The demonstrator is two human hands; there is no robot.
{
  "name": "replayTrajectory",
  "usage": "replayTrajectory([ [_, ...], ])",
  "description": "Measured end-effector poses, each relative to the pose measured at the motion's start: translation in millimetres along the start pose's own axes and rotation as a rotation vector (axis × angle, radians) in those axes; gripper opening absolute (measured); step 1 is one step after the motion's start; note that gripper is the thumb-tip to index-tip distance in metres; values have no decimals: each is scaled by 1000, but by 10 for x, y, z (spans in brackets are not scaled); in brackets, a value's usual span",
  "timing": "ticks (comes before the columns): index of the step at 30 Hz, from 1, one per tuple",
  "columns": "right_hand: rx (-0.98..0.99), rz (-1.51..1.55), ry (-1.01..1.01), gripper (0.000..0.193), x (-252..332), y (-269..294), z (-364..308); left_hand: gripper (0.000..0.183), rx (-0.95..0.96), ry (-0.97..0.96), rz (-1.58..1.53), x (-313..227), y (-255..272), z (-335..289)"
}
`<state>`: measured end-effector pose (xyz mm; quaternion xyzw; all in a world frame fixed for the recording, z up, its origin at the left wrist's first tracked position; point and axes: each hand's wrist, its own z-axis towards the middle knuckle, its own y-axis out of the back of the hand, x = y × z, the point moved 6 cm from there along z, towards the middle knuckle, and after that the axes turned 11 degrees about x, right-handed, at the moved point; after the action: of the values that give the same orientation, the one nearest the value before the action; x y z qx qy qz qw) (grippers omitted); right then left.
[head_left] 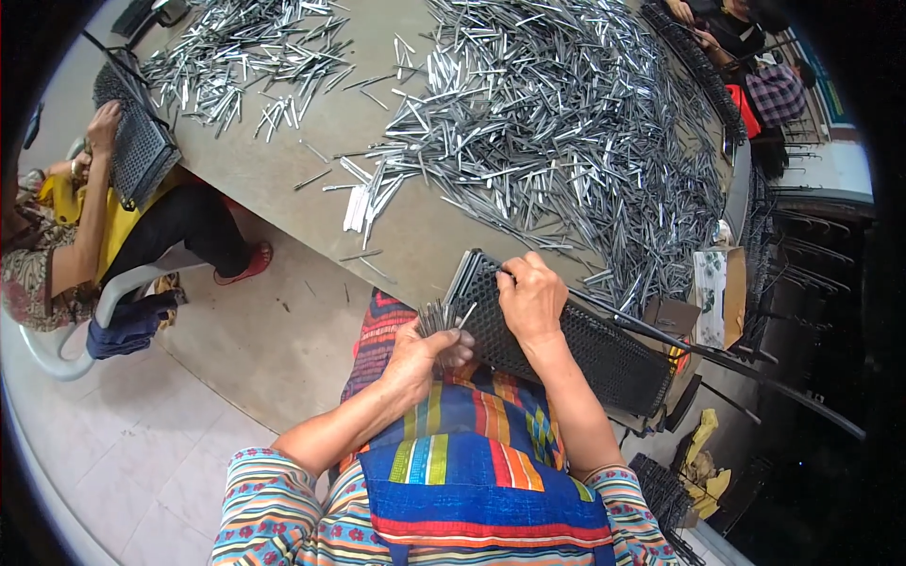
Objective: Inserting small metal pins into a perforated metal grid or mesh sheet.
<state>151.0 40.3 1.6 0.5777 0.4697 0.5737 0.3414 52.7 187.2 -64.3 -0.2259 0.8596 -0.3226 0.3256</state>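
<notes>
My left hand (415, 358) is closed around a bunch of thin grey metal strips (436, 319) that fan upward from the fist. One bright strip (467, 316) sticks out past the thumb. Against the table's near edge leans a long black perforated rack (604, 354), tilted and running down to the right over my lap. Over the rack's upper left part is my right hand (533, 300), its fingers curled in a pinch against the holes. Whatever those fingertips hold is too small or hidden to make out.
Heaps of loose metal strips (566, 123) cover much of the table (283, 203). An open cardboard box (722, 297) stands at the right edge, beside black rods (746, 363). At the left a seated person (57, 255) handles another black rack (142, 151); other people (779, 92) are at the far right.
</notes>
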Motion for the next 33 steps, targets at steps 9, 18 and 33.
replayTrajectory([
  [9,-129,34,123,5,17,7,-21,14,-1,0,-15,0,26,47],
  [18,-266,38,338,8,59,161,-118,13,-27,24,-30,12,16,39],
  [33,-6,557,59,12,-62,49,-430,13,-30,67,-46,69,-111,-5],
])
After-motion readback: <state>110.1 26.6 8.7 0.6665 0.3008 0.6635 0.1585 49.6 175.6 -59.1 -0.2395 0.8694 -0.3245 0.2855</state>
